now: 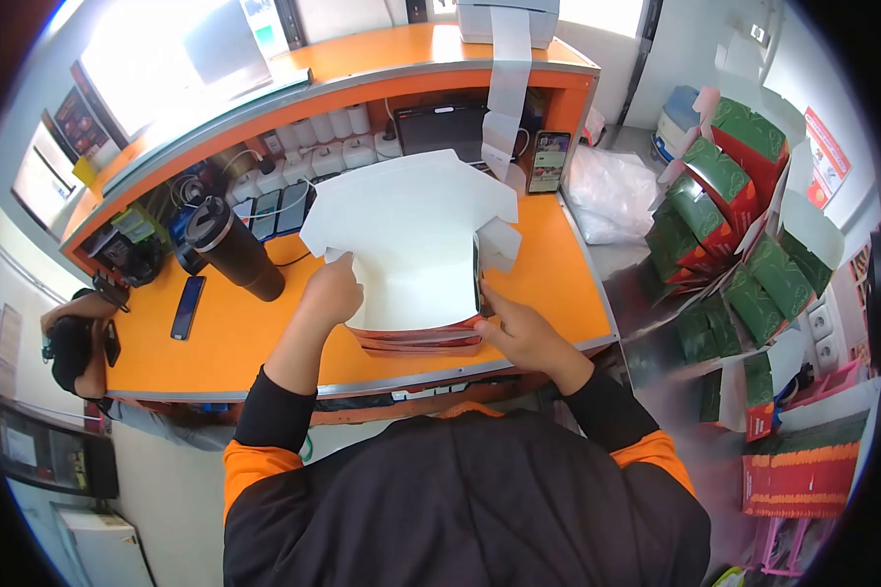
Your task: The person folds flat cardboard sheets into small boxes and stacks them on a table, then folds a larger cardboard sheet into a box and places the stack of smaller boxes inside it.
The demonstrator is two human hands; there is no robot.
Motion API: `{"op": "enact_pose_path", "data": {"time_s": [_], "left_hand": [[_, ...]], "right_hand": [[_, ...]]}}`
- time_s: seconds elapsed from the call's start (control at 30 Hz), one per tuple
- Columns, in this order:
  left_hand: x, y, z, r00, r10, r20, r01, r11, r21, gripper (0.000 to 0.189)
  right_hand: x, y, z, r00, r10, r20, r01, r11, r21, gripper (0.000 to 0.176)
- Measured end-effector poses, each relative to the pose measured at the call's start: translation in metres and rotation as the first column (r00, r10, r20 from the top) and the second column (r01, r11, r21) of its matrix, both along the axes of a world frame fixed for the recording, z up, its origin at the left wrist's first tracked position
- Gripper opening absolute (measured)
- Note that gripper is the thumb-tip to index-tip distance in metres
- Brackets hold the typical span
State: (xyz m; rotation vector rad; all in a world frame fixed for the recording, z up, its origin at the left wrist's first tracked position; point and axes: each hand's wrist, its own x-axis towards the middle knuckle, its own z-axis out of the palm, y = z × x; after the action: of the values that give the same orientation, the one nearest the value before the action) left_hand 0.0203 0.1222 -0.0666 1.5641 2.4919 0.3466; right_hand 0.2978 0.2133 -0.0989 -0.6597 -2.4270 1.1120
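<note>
A cardboard food box (411,279), white inside with red printing low on its front, stands opened up in front of me at the counter's near edge. Its large white lid flap tilts up and away from me. My left hand (333,292) is closed on the box's left wall, thumb and fingers pinching near the corner. On the opposite side, my right hand (521,331) grips the right wall, its thumb at the front corner. Part of the right fingers is hidden behind the wall.
On the orange counter (362,367) stand a dark tumbler (233,248) and a phone (187,307). White bottles (328,157) and a printer (509,22) are behind. Green-and-red boxes (719,196) pile up at right, above flat cartons (798,479). Another person (76,342) is at far left.
</note>
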Motion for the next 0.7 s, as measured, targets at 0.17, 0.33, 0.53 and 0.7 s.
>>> {"op": "enact_pose_path", "data": {"time_s": [0.17, 0.33, 0.53, 0.7], "left_hand": [[-0.012, -0.004, 0.011, 0.997, -0.069, -0.043, 0.068, 0.998, -0.017, 0.048], [-0.025, -0.006, 0.008, 0.993, -0.117, -0.032, 0.117, 0.993, 0.001, 0.049], [-0.043, -0.006, -0.003, 0.986, -0.156, -0.058, 0.154, 0.988, -0.031, 0.048], [-0.060, 0.001, -0.012, 0.975, -0.208, -0.074, 0.209, 0.978, 0.004, 0.048]], "right_hand": [[-0.003, -0.008, -0.005, 0.991, -0.029, 0.130, 0.000, 0.975, 0.222, 0.056], [-0.011, -0.010, -0.023, 0.999, -0.043, -0.017, 0.046, 0.906, 0.420, 0.048], [-0.022, -0.019, -0.040, 0.978, -0.011, -0.207, 0.128, 0.818, 0.561, 0.024], [-0.029, -0.026, -0.046, 0.956, 0.029, -0.292, 0.161, 0.781, 0.604, 0.024]]}}
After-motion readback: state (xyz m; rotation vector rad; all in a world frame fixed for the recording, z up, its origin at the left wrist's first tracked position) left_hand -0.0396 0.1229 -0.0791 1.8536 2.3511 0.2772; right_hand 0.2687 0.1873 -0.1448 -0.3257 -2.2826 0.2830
